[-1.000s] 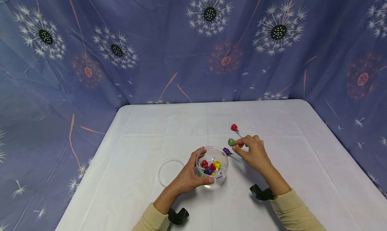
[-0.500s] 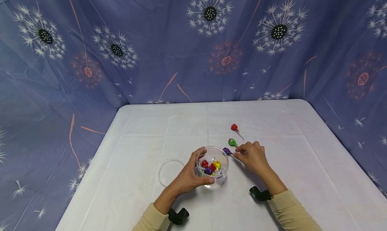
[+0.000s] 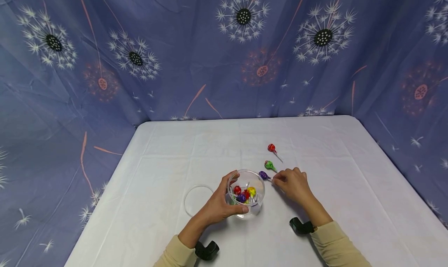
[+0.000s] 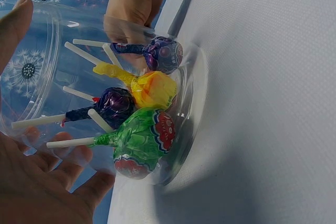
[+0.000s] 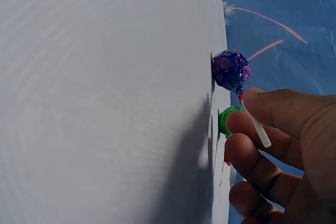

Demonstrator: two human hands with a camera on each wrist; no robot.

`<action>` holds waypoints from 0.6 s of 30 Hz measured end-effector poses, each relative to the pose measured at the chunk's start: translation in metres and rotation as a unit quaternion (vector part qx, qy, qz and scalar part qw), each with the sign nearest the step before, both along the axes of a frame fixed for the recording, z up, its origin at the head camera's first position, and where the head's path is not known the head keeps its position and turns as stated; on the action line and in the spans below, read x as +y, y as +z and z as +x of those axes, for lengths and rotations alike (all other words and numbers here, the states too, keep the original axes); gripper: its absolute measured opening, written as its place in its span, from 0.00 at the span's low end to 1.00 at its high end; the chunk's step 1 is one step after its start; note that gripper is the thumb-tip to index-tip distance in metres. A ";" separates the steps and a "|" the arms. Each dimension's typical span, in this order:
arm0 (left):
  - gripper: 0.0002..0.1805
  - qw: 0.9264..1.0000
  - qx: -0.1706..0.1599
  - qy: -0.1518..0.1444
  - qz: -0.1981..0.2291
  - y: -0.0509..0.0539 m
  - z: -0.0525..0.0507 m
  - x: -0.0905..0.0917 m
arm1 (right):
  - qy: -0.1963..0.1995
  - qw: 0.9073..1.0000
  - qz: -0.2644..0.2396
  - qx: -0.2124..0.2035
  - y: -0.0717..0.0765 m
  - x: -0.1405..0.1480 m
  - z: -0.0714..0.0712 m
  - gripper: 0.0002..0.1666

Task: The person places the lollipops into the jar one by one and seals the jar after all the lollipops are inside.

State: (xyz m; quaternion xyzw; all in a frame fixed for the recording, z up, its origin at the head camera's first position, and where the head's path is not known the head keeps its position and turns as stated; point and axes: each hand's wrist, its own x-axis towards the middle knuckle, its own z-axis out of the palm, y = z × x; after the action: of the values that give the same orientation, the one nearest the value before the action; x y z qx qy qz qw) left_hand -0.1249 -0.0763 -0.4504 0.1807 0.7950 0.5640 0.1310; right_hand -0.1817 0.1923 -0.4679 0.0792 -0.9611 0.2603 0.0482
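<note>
Right hand (image 3: pixel 293 185) had thumb and index closed on the white stick (image 5: pixel 261 130) of the purple lollipop (image 3: pixel 264 175), other fingers loosely bent. Lollipop head was at two o'clock from the clear tub (image 3: pixel 259 187), just beside it; couldn't tell if it touched the table (image 3: pixel 325 150). Left hand (image 3: pixel 218 205) gripped the tub, thumb at six, fingertips near eleven; several lollipops (image 4: pixel 152 90) sat inside. From where I stood, doing it well seemed to want a straight lift by the stick, without nudging the green lollipop (image 3: pixel 269 165) at its one o'clock, rim cleared before any swing toward eight, tub held steady.
</note>
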 end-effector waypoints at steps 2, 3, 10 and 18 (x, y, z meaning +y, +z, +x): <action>0.52 1.000 0.001 0.000 0.000 0.000 0.000 0.000 | 0.000 1.000 0.002 -0.004 -0.001 0.001 0.000 0.05; 0.52 1.000 0.002 0.000 -0.001 0.000 0.000 0.000 | 0.000 1.000 0.002 -0.005 -0.001 0.001 0.000 0.05; 0.52 1.000 0.001 -0.001 -0.001 0.002 0.001 0.000 | -0.003 1.000 -0.011 -0.002 -0.002 0.001 -0.003 0.06; 0.54 1.000 0.006 0.001 -0.002 0.007 0.003 0.000 | -0.005 0.999 -0.031 0.014 -0.003 0.002 -0.003 0.04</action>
State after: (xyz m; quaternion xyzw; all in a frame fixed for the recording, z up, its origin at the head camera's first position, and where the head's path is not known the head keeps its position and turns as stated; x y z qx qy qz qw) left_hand -0.1219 -0.0761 -0.4429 0.1835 0.7970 0.5615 0.1260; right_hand -0.1846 0.1945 -0.4708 0.0762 -0.9521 0.2887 0.0658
